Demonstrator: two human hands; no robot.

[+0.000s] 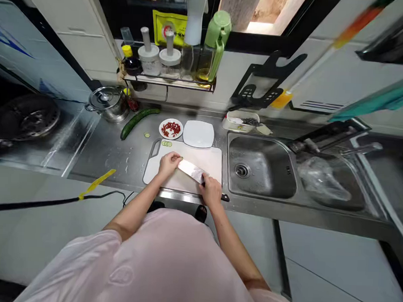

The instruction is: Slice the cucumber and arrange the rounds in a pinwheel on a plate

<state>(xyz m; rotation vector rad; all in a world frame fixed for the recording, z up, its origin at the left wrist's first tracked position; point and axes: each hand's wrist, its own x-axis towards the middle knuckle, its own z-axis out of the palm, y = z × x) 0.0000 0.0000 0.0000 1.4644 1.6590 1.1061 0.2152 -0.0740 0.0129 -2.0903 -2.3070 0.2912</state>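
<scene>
My right hand (pixel 211 190) is closed round the handle of a kitchen knife (pixel 191 170), whose broad blade points left over a white cutting board (pixel 201 160). The black handle end sticks out past my palm. The fingers of my left hand (pixel 168 165) are pinched together at the blade's tip, with a small greenish bit showing there, seemingly a cucumber slice (pixel 181 158). A short row of cucumber slices (pixel 166 144) lies at the board's upper left. Behind the board are a plate of chopped red pieces (pixel 170 129) and a white square plate (pixel 198 134).
A long cucumber (pixel 138 121) and a cut end piece (pixel 147 134) lie left on the steel counter. A lidded pot (pixel 109 103) stands behind them. The sink (pixel 261 167) is to the right, and a bottle rack (pixel 168 80) hangs above.
</scene>
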